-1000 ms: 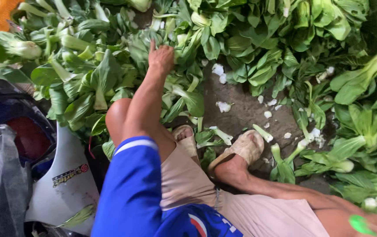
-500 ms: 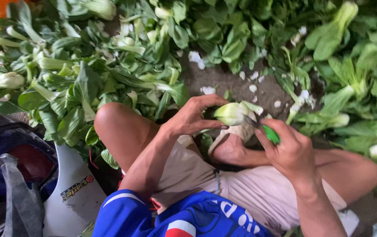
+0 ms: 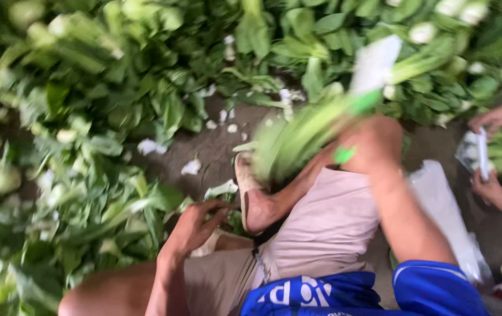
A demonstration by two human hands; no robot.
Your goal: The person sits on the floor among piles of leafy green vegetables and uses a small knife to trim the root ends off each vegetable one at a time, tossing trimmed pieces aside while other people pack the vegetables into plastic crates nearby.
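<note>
Two hands: right [image 3: 374, 143] seemingly gripping blurred leafy stalk [image 3: 298, 137], left [image 3: 195, 225] loose-fingered.

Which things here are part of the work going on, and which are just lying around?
In use:
right hand
leafy green bunch, blurred, held in that hand
left hand, reaching toward the greens pile

Lying about:
white scraps
plastic bag
another person's hands

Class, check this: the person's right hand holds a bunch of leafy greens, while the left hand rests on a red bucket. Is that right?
Not quite. The head view shows the left hand down among loose leafy greens, not on any bucket. The right hand does hold a blurred bunch of greens.
</note>
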